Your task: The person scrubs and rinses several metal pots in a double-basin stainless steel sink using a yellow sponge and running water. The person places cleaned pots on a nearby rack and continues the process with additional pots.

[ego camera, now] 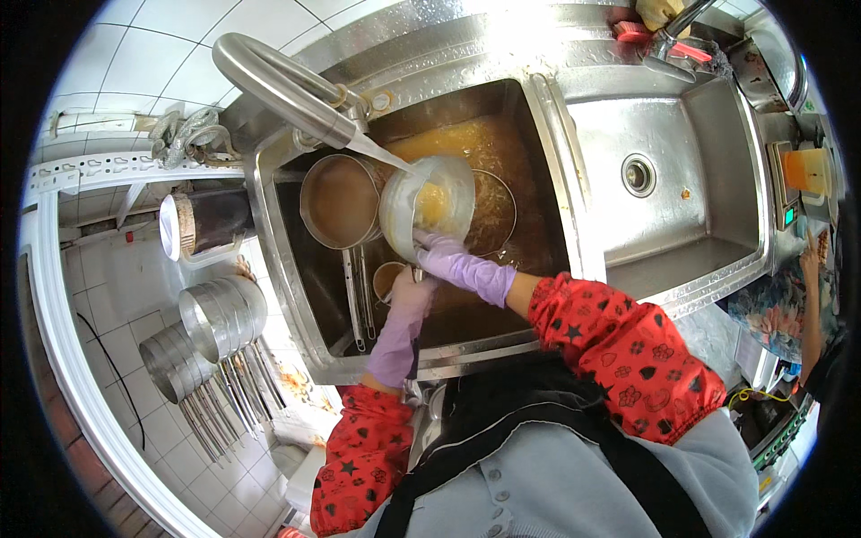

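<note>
My left hand [412,296], in a thin purple glove, grips the handle of a metal saucepan [397,208], which is tilted under the running faucet [343,131]. My right hand [447,259], gloved too, reaches to the pan's near rim; its fingertips are partly hidden inside. Water from the spout runs into the pan. To the left, a second saucepan [341,202] full of cloudy brown liquid stands in the sink. A round vessel [494,212] lies in the brown water at the right, and a small cup [388,281] is beside my left hand.
An empty second sink basin [659,161] lies to the right, with a red brush [632,31] behind it. Stacked saucepans [222,316] hang at the left below a dark-filled container [215,222]. A kitchen scale [783,195] stands at the far right, near another person's arm [812,296].
</note>
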Action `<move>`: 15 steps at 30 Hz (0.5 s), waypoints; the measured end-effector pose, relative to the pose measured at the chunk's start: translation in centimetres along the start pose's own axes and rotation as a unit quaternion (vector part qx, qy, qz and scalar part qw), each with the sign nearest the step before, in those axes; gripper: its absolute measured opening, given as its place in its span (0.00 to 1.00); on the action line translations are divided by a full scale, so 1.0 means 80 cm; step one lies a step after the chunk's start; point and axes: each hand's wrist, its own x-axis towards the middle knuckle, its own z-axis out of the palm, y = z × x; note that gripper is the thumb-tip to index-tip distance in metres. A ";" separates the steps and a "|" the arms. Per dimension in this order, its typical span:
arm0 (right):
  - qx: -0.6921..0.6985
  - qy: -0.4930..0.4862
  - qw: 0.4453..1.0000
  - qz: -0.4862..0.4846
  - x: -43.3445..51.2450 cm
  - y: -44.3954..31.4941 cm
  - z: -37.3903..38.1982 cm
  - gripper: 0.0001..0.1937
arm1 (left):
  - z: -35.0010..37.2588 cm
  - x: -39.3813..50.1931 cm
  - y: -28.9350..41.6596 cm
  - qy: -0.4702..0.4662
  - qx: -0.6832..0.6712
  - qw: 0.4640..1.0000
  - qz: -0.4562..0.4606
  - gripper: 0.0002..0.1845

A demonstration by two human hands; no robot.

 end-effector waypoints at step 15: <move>-0.454 0.112 0.828 -0.309 0.038 0.078 -0.074 0.17 | -0.009 -0.010 -0.022 -0.194 -0.164 0.948 -0.191 0.09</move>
